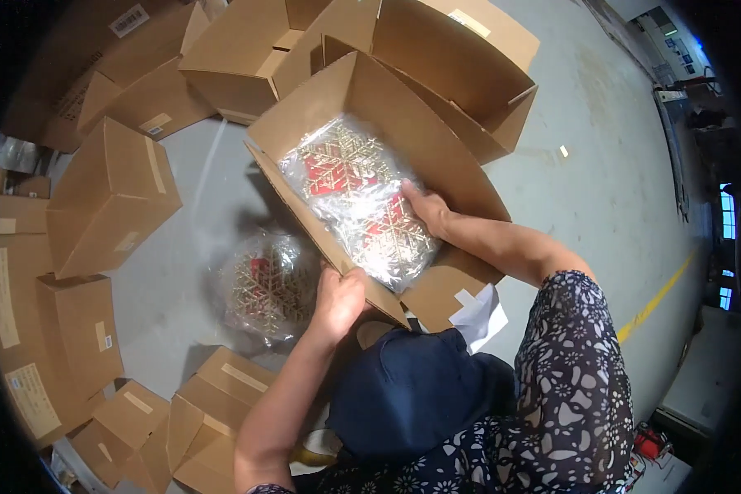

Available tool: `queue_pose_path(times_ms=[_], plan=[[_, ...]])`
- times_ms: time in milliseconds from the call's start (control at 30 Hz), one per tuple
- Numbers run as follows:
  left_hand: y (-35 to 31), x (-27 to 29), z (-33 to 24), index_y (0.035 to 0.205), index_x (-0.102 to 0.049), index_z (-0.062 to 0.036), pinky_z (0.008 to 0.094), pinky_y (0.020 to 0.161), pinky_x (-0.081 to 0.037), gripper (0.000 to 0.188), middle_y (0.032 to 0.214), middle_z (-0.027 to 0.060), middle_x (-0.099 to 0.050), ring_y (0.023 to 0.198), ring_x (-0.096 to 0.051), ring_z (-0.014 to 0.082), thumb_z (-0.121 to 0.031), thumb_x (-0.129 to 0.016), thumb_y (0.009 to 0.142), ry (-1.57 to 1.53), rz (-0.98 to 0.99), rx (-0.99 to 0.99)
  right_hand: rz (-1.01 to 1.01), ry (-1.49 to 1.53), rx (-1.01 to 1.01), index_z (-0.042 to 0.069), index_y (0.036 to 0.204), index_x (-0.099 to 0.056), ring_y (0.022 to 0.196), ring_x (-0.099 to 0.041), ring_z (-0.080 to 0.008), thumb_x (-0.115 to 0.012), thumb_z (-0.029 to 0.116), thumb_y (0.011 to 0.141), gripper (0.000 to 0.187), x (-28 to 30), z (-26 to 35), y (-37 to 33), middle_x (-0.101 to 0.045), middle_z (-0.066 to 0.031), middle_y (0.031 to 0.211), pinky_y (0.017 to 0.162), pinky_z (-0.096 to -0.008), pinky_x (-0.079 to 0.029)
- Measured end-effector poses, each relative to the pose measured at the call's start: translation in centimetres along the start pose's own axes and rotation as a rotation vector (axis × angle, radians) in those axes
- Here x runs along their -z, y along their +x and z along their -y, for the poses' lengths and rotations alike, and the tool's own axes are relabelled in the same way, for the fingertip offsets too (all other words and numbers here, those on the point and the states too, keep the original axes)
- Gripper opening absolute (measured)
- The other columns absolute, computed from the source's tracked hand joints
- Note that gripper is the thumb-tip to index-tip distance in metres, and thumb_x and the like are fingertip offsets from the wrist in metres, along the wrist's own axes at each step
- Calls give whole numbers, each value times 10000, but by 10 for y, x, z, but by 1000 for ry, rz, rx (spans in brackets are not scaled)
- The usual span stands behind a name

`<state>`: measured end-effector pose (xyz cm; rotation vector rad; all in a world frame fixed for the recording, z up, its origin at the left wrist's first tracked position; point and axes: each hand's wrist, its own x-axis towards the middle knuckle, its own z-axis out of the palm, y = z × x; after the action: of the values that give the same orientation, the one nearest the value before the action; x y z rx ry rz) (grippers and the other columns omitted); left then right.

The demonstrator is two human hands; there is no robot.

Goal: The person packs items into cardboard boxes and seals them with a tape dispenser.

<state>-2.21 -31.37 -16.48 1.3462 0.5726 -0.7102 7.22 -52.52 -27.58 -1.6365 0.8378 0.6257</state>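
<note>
An open cardboard box is tilted in front of my lap. Inside it lie clear plastic bags of gold glittery snowflake decorations with red tags. My left hand is closed over the top edge of the box's left wall. My right hand reaches over the right wall into the box and grips the side of the bagged snowflake decorations; its thumb lies on the plastic, while its other fingers are mostly hidden between bag and wall. On the floor left of the box sits another bag of gold snowflakes.
Open cardboard boxes stand beyond the held box, with a larger open box at the far right. More boxes line the left, and others stand near left. A white paper sticks up at the box's near end. Yellow floor line at right.
</note>
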Motion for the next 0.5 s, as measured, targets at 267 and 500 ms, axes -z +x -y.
queue_pose_path(times_ms=[267,500], plan=[[3,11,11,990,-500,82,337,566,-537,252,842,166,-602,691,-634,234,-101,-508,817,-68,18,-44,102,-1012,166,38,1391,176,1221,-394,-407,-832,478,544,1389,13,-4,-50,-217,-345,1366,1005,-401,-374],[-2,2,-3,933,-564,47,381,634,-567,222,858,119,-592,762,-641,226,-122,-430,880,-19,112,-4,-57,-989,384,36,1390,95,1214,-368,-451,-805,280,606,1219,9,-1,-32,-242,-348,1322,1006,-423,-363]])
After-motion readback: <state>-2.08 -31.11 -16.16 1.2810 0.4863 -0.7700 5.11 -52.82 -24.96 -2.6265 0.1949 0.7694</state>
